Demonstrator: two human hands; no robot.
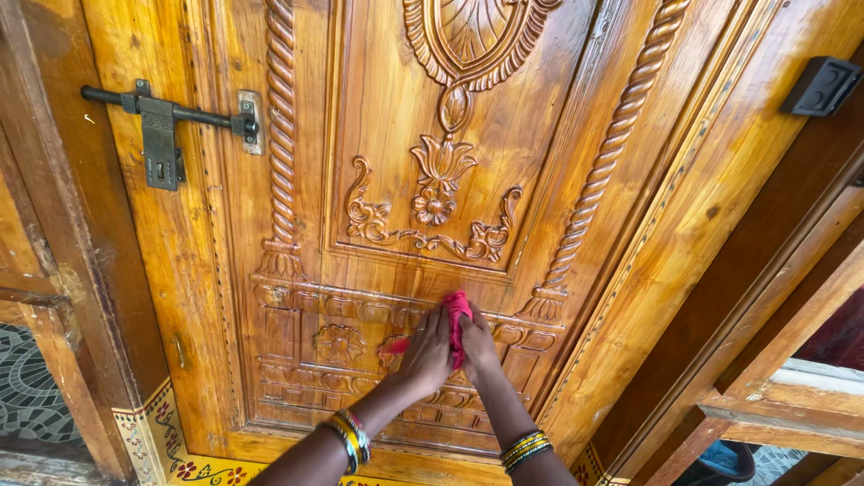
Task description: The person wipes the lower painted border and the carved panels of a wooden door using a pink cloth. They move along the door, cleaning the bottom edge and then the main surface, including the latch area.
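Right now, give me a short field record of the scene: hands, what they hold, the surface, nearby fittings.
left hand: pressed on the red cloth, bangles on the wrist
right hand: also on the cloth, bangles on the wrist
red cloth: bunched between both hands, against the door's lower carved band
carved wooden door: glossy, with floral relief and twisted rope columns
sliding bolt latch: dark metal, upper left, bar reaching across to the door's edge
black bracket: on the frame, upper right
floor tiles: yellow floral border at the door's foot

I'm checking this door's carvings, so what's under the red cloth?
The red cloth lies against the carved door, pressed by both hands. Carved bands run either side; the carving directly beneath is covered.
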